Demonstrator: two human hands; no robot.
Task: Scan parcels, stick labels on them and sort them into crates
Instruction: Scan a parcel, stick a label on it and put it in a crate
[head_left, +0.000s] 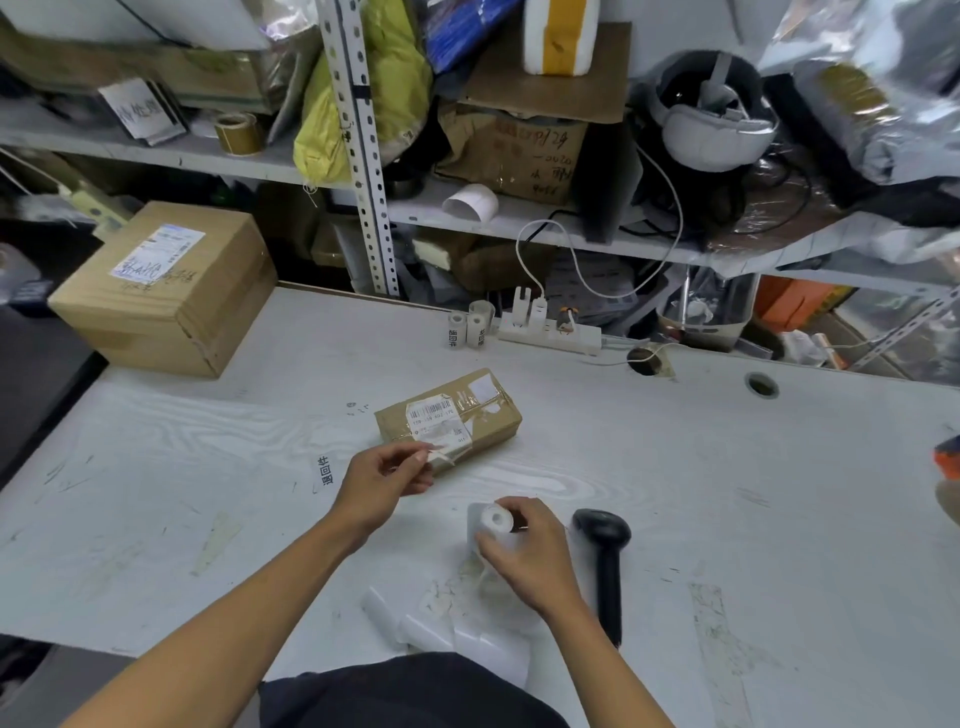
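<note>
A small brown parcel (450, 415) with a barcode label lies in the middle of the white table (727, 493). Just in front of it, my left hand (382, 480) pinches a small label (434, 457) between thumb and fingers, its far end close to the parcel's near edge. My right hand (524, 551) grips a white label roll (493, 519) above the table. A black handheld scanner (605, 556) lies on the table right of that hand.
A large cardboard box (166, 288) stands at the table's back left. Two small label rolls (470, 327) and a power strip (550, 332) sit at the back edge. Strips of backing paper (447, 634) lie near me. Cluttered shelves (467, 218) rise behind the table.
</note>
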